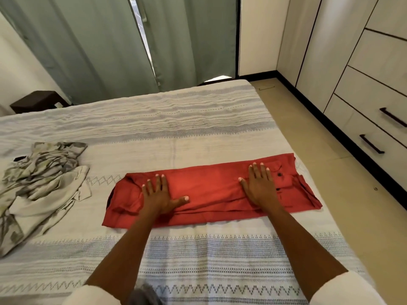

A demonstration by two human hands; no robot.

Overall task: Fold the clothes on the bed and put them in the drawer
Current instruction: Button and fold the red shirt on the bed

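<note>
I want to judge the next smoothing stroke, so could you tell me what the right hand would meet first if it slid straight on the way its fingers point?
The right hand lies flat on the red shirt, fingers pointing away. Sliding on, it would probably cross the shirt's far edge onto the bare bedspread.

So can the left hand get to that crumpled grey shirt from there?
Probably yes. The left hand lies flat on the red shirt, and only bare bedspread lies between it and the crumpled grey patterned garment further left.

Patterned garment (33,190) runs past the left edge
</note>
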